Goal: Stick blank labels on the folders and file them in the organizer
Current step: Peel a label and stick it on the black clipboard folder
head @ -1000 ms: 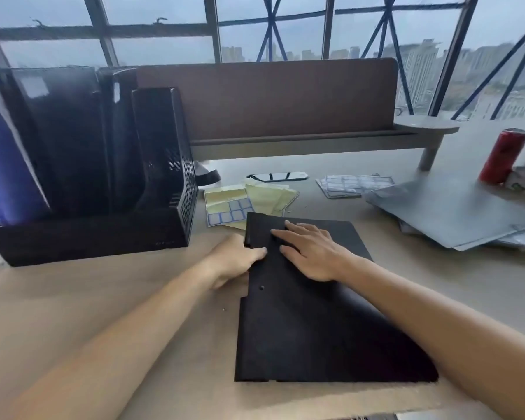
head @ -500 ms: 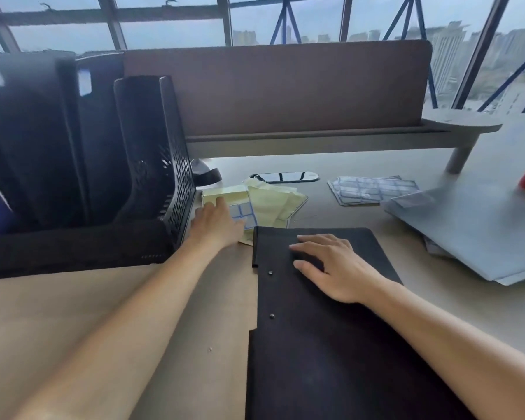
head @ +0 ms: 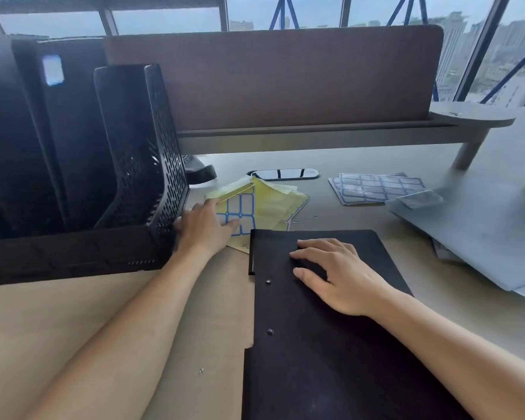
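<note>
Head view, nearest first: a black folder [head: 331, 353] lies flat on the bench [head: 73, 328], and no label shows on its bare cover. The right hand [head: 340, 277] rests on its upper part, fingers relaxed and spread, pressing down and gripping nothing. Just past the folder's top left corner, the left hand [head: 205, 230] lies with straight fingers on a yellow-backed label sheet [head: 246, 204], touching the blue-edged labels; none is lifted yet. Beside it stands the black organizer [head: 140, 165], where a dark folder carrying a pale label [head: 52, 69] is already filed. Farther right lie more label sheets [head: 376, 186] and a stack of grey folders [head: 482, 237], seemingly unlabelled, so I judge the job partly done.
</note>
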